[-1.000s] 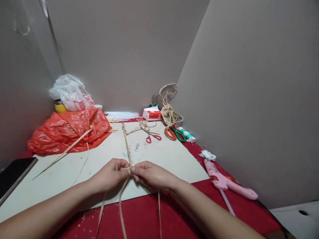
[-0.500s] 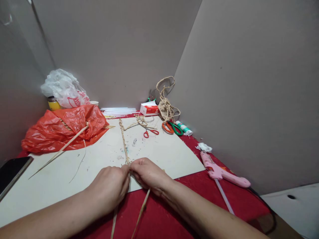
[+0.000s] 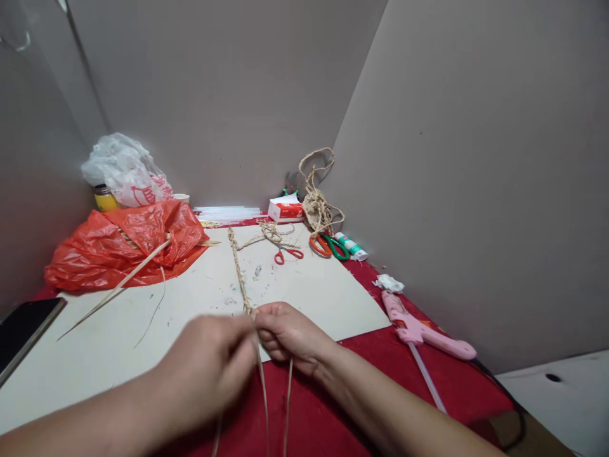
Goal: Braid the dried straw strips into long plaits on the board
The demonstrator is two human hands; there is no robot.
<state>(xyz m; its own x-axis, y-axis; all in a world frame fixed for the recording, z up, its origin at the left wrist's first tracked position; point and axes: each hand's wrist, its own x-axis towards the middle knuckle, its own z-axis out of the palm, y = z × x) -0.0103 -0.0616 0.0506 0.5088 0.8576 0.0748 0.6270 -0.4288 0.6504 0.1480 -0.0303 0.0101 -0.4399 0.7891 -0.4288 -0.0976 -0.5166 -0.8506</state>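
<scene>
A braided straw cord runs down the white board to my two hands. My right hand is closed, pinching the near end of the braid between thumb and fingertips. Loose straw strands hang below the hands toward the red cloth. My left hand is slightly blurred and its fingers are curled together close by the right fingertips, at the strands coming off the braid. Exactly what sits between the left fingertips is hidden.
At left lie a red plastic bag with straw strips on it and a phone. Small red-handled scissors, larger scissors and a cord bundle are at the back. A pink glue gun lies right.
My left hand has turned and risen slightly at the braid's end. Another hanging strand now shows between the hands. My right hand keeps its pinch, almost in place.
</scene>
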